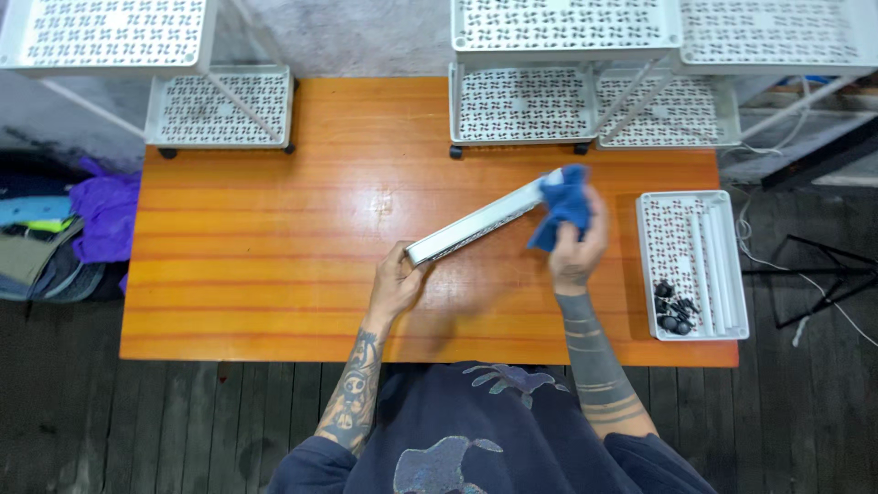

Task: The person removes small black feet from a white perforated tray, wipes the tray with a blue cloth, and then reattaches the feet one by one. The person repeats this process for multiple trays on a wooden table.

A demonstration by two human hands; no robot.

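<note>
Wiping the white tray [476,222], far end under way

My left hand [395,285] pinches its near corner; my right hand [580,249] presses the blue cloth [561,203] there; the near stretch looks left.

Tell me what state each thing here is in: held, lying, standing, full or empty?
White perforated panel: held on edge, tilted, above the table.
Blue cloth: bunched, pressed against the panel's far end.
Left hand: grip closed on the panel's near end.
Right hand: grip closed on the cloth.
White tray: lying flat, holding white rods and small black parts.
Wooden table: standing, glossy.
White shelf carts: standing, shelves bare.
</note>
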